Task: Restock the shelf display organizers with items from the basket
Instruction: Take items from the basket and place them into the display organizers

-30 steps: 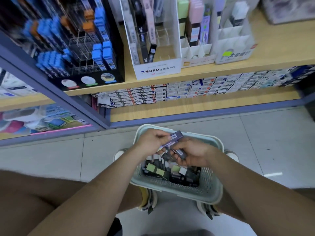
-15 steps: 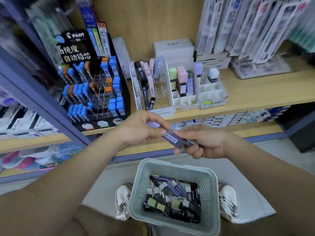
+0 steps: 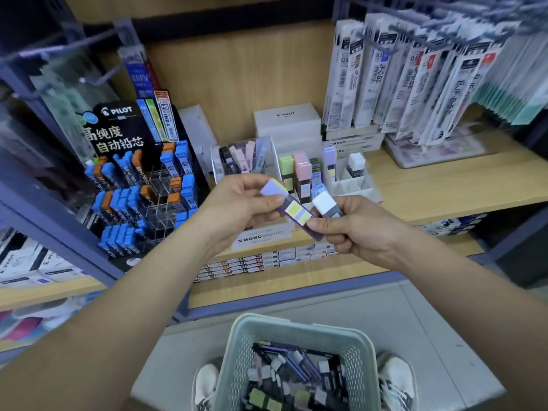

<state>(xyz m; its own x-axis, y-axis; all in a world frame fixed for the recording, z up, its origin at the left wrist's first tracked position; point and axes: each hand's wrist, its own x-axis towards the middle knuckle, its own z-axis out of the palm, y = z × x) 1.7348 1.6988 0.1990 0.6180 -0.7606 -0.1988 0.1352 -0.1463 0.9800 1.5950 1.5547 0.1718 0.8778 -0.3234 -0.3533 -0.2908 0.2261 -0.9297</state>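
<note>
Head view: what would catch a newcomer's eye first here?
In the centre, the left hand and the right hand together hold a purple-capped case; the right also grips a white-capped case. Below stands the mesh basket, full of similar cases, and at left the Pilot display of blue and orange cases.

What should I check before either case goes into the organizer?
1. Grip on purple-capped case: ok, left hand and right hand each hold an end.
2. Hold on white-capped case: ok, in the right hand.
3. Empty cells in white organizer: ok, front ones are bare.
4. Matching purple stock there: ok.
5. Label grades match: cannot tell, blurred.
6. Stock left in basket: ok.
</note>
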